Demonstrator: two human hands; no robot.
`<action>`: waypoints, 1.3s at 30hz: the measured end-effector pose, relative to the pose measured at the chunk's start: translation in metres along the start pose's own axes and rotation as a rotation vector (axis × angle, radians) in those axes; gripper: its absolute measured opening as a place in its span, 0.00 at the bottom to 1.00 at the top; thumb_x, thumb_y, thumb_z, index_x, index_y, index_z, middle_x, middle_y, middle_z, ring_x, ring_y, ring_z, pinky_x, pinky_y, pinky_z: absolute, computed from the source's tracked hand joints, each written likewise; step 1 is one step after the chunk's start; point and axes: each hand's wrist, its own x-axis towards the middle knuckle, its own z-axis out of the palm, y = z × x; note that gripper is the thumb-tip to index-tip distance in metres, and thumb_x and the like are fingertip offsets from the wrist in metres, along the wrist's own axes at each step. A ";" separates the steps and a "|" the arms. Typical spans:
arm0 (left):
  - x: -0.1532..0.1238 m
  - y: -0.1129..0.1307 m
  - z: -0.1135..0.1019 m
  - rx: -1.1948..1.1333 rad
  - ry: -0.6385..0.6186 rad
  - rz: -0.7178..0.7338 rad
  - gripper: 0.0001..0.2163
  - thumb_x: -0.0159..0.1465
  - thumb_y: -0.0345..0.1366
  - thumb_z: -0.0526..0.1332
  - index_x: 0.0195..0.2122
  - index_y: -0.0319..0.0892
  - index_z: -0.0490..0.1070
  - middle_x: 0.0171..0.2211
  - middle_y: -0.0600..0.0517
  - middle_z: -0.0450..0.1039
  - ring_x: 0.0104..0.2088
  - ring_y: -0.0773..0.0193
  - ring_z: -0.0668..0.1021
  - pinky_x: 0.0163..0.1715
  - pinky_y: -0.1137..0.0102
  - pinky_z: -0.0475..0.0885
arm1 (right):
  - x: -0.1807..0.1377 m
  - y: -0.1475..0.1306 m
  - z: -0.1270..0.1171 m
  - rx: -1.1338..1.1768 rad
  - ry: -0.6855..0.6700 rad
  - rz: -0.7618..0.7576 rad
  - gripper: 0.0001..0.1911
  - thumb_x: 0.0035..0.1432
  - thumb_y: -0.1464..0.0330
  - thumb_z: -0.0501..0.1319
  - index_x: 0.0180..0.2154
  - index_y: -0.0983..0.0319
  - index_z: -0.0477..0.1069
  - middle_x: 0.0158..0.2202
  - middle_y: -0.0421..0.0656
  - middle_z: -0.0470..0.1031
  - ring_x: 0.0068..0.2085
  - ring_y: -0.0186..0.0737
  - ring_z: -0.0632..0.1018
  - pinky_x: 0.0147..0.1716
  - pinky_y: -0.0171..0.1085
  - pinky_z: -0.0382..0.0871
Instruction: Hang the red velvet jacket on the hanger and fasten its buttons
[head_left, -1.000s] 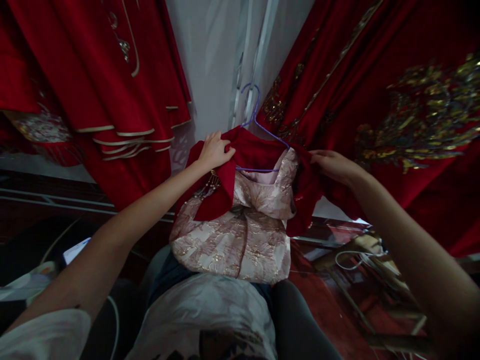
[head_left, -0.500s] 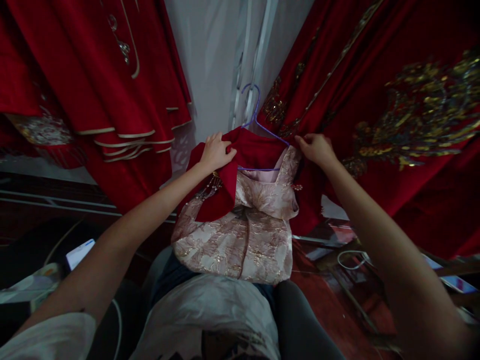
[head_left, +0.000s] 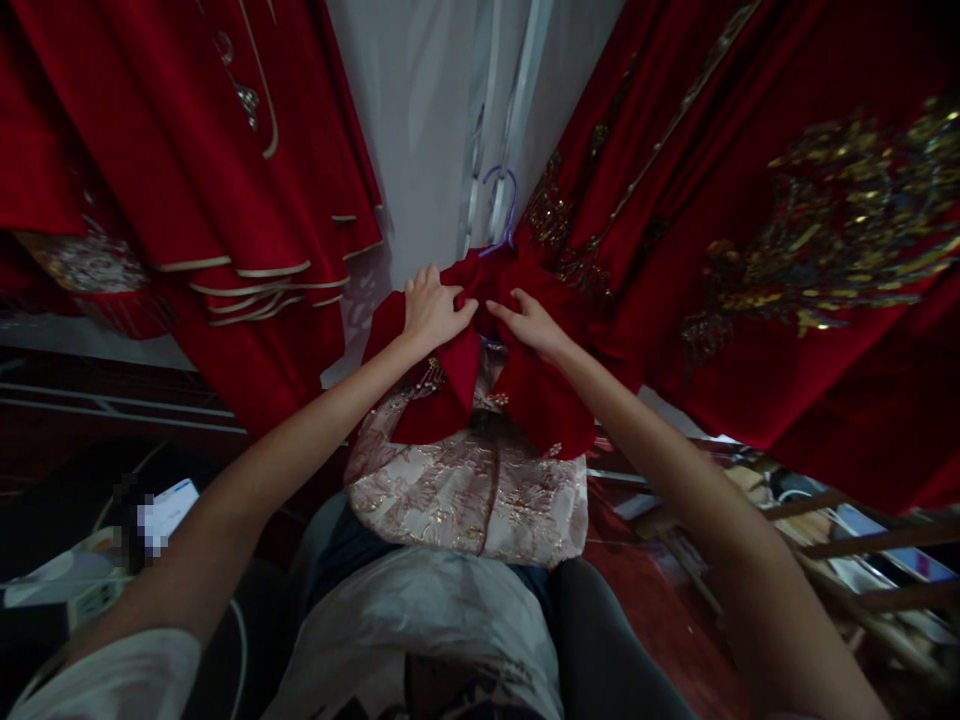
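A red jacket (head_left: 442, 400) with beaded trim hangs on a purple hanger (head_left: 512, 205), over a pale pink-and-gold brocade dress (head_left: 465, 490) whose lower part rests across my lap. My left hand (head_left: 436, 312) pinches the jacket's left front edge near the collar. On the other side, my right hand (head_left: 531, 325) grips the right front edge, with thumb and finger close to the left hand. Both fronts now lie over the dress's bodice, leaving a narrow gap between them. Most of the hanger's bar is hidden under the red cloth.
Red garments with pale edging (head_left: 247, 230) hang at the left. Another red garment with gold sequins (head_left: 847, 230) hangs at the right. Behind the hanger runs a metal rail (head_left: 517, 90). A phone (head_left: 172, 510) lies at lower left; wooden slats (head_left: 862, 540) stand at lower right.
My right hand has moved left and inward, drawing the jacket's right front over the dress's shoulder and bodice. My left hand has stayed nearly in place.
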 end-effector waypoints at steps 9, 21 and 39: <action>-0.059 0.010 0.013 0.037 0.059 0.250 0.13 0.62 0.35 0.58 0.47 0.41 0.70 0.55 0.39 0.62 0.57 0.44 0.65 0.56 0.49 0.59 | -0.040 0.022 0.030 0.225 0.100 -0.193 0.16 0.48 0.67 0.61 0.34 0.57 0.53 0.30 0.34 0.62 0.30 0.31 0.69 0.33 0.33 0.67; -0.074 0.018 0.045 -0.965 0.030 -0.209 0.10 0.56 0.28 0.62 0.39 0.41 0.65 0.33 0.50 0.76 0.35 0.66 0.79 0.38 0.71 0.74 | -0.076 0.021 0.004 0.252 -0.078 -0.151 0.18 0.50 0.61 0.66 0.42 0.56 0.65 0.42 0.41 0.72 0.40 0.35 0.76 0.40 0.36 0.73; -0.078 0.027 0.004 -0.792 -0.082 0.074 0.07 0.59 0.32 0.60 0.37 0.41 0.74 0.33 0.51 0.79 0.33 0.66 0.81 0.37 0.71 0.77 | -0.085 0.009 0.013 0.063 0.183 -0.252 0.11 0.57 0.60 0.62 0.39 0.59 0.72 0.40 0.44 0.78 0.40 0.39 0.80 0.38 0.39 0.78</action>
